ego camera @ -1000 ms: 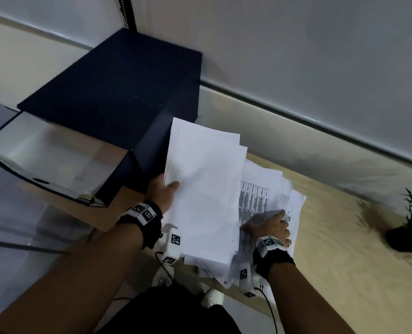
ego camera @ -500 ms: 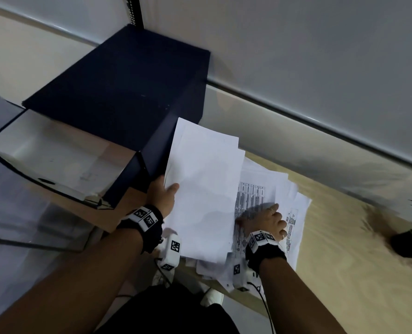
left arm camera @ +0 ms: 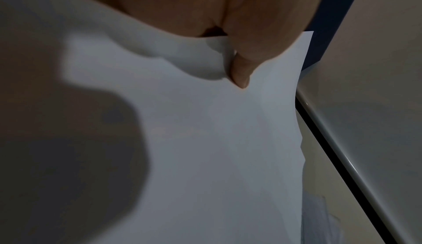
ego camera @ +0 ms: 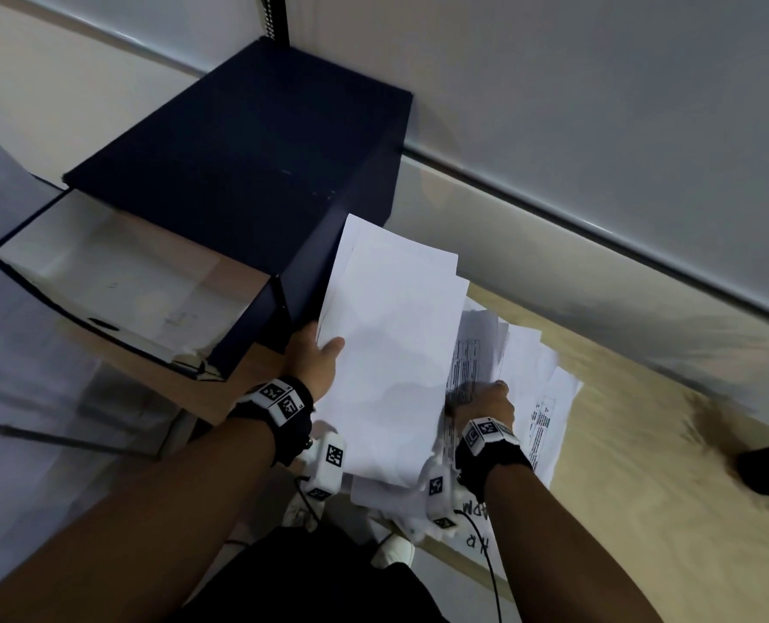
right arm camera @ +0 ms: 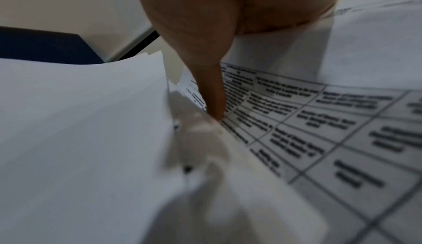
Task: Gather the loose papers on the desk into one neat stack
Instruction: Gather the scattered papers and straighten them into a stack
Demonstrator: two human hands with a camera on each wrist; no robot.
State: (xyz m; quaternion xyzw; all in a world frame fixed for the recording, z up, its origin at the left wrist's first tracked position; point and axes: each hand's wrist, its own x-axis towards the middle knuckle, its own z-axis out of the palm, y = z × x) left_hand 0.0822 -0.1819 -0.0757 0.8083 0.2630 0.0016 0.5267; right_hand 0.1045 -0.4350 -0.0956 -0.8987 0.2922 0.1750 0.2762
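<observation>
Left hand (ego camera: 313,359) pinches the gathered sheaf (ego camera: 387,353) at its left long edge, thumb on top; the sheaf is lifted, long axis running away from the body, far end by the dark box (ego camera: 239,173). Loose papers (ego camera: 526,366) lie fanned on the counter (ego camera: 643,465), just right of and partly under the sheaf. Right hand (ego camera: 481,404) rests on the printed table sheet (right arm camera: 319,121), a finger at its left edge; grip unclear. Right hand is nearer, so I'd expect it to feed that sheet leftward into the sheaf.
</observation>
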